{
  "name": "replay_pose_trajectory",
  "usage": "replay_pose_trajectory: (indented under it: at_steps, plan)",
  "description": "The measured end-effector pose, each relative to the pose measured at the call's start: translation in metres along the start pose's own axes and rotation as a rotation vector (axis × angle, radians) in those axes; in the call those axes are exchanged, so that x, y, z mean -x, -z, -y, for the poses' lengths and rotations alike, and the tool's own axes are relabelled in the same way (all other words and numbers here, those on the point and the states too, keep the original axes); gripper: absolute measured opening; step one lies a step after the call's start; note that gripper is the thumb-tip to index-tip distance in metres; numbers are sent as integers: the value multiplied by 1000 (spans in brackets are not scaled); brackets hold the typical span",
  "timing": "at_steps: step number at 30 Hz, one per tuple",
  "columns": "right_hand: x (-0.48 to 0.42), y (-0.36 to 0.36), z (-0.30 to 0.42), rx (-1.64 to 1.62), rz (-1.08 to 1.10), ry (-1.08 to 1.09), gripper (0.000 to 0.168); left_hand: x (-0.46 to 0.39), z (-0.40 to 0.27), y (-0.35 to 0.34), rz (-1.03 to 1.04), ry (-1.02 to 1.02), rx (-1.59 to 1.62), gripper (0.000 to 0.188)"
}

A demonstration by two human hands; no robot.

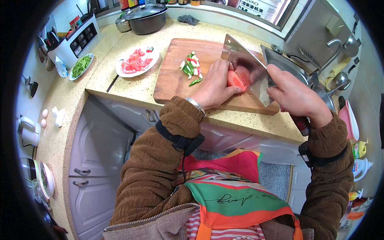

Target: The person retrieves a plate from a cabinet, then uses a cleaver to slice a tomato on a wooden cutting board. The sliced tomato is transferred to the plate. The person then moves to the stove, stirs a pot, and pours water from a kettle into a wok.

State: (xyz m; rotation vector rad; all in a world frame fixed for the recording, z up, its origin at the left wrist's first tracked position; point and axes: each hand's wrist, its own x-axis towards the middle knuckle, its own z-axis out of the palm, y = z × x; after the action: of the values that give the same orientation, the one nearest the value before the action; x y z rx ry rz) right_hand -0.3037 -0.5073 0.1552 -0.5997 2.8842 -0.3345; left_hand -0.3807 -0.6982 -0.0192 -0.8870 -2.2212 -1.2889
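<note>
My left hand [214, 84] presses a cut tomato [236, 79] on the wooden cutting board [177, 87], its fingertips near the blade. In my right hand [292, 90] is a Chinese cleaver [244, 63], held by its dark handle with fingers on the blade; the broad blade stands tilted just right of the tomato and partly mirrors it. Left of my left hand, chopped green and red peppers [189, 67] with white pieces, perhaps garlic, lie in a small pile on the board. A white plate [122, 70] further left bears tomato pieces [136, 62].
A dark lidded pot [149, 23] stands behind the plate. A plate of cut green vegetables [81, 66] is at the left, with two eggs [44, 117] nearer me. The sink [280, 61] adjoins the board's right side. A black stick-like utensil [112, 83] lies by the tomato plate.
</note>
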Motion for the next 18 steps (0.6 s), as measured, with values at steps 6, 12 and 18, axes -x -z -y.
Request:
replay_pose_trajectory:
  at_steps: [6, 12, 18]
  plan:
    - [-41, -27, -15, -105, 63, 36, 23, -1, -3, 0, 15, 19, 9, 61]
    - [-49, -29, -15, -142, 16, 15, 25, -2, -2, -1, -11, 40, -1, 62]
    - [-15, 4, 6, -252, -22, 72, 29, -1, 0, 1, -10, 59, 1, 63]
